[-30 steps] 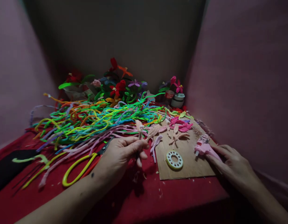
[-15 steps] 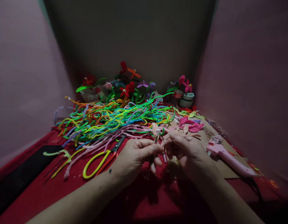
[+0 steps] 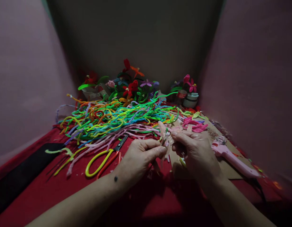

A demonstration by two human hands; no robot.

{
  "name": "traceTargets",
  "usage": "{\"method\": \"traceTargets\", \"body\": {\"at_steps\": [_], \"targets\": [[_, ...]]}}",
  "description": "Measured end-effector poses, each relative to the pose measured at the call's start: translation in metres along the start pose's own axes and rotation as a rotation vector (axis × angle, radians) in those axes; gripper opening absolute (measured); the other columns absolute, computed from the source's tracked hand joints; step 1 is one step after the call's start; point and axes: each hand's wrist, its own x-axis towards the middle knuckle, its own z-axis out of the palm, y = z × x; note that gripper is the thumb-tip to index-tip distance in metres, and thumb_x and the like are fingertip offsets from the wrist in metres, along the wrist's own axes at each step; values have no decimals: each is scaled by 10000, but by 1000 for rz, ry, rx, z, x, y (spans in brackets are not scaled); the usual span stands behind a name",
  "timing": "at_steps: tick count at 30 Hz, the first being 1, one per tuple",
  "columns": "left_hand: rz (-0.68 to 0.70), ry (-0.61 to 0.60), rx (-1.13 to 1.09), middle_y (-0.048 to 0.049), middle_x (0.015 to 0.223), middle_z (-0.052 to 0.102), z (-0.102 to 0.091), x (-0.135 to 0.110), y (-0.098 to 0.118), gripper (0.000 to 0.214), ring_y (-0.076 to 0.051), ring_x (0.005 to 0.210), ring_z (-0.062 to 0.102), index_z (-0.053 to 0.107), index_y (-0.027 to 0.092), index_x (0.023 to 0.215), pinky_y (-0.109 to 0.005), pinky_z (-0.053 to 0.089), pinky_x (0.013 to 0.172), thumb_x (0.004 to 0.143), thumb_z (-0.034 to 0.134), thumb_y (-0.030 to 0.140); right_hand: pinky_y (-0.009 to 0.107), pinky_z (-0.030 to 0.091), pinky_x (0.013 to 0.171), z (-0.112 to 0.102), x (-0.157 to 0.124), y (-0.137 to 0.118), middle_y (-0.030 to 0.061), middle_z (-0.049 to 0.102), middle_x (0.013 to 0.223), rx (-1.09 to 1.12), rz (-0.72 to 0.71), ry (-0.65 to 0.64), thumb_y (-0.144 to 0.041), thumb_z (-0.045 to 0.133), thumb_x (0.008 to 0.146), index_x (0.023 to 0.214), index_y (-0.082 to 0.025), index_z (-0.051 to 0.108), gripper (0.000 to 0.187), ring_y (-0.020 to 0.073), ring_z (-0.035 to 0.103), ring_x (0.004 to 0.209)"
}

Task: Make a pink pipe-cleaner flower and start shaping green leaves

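Observation:
Low over the red cloth, my left hand (image 3: 141, 156) is closed, with thumb and forefinger pinching the base of a pale pink pipe-cleaner flower (image 3: 162, 129). Small whitish stamens show at the flower's centre, and one petal points up. My right hand (image 3: 195, 153) is closed too, its thumb and forefinger pinching a pale pink petal at the flower's right side. Its fingers hide part of that petal. To the left of my left hand lie scissors (image 3: 99, 163) with one yellow and one red handle.
A heap of coloured pipe cleaners (image 3: 117, 115) spreads across the middle. On the right, a pink glue gun (image 3: 236, 160) rests on a cardboard sheet (image 3: 227, 168) near bright pink petals (image 3: 195, 125). Finished flowers (image 3: 130, 88) and a jar (image 3: 190, 100) stand behind. A black strip (image 3: 27, 170) lies left.
The flower has tilted and opened out between my hands. My right hand has risen slightly and moved its pinch up to the flower's stamens and petal. The view has shifted slightly.

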Motion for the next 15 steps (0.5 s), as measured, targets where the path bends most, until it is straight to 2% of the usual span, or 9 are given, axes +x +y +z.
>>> {"method": "traceTargets", "body": {"at_steps": [4,10,15], "targets": [[8,-24,-43,-24,611,587,3,-1,0,223,-107,553,531,631,94,631,-216,439,532,777,531,231,225,266,437,6,-2,0,-16,476,504,-44,-71,32,-335,547,784,538,-151,550,307,82,371,473],[-16,-5,-104,-54,637,634,6,-1,4,175,-117,555,568,636,80,655,-231,467,568,760,531,173,208,300,461,14,-9,-8,-38,435,470,-289,-300,223,-235,528,805,479,-149,498,338,72,379,477],[-20,7,-139,-61,652,647,6,0,4,120,-120,556,581,634,79,677,-235,479,575,736,555,147,183,311,443,19,-13,-13,-43,454,456,-293,-324,246,-215,528,806,484,-147,519,330,60,397,459]]}}
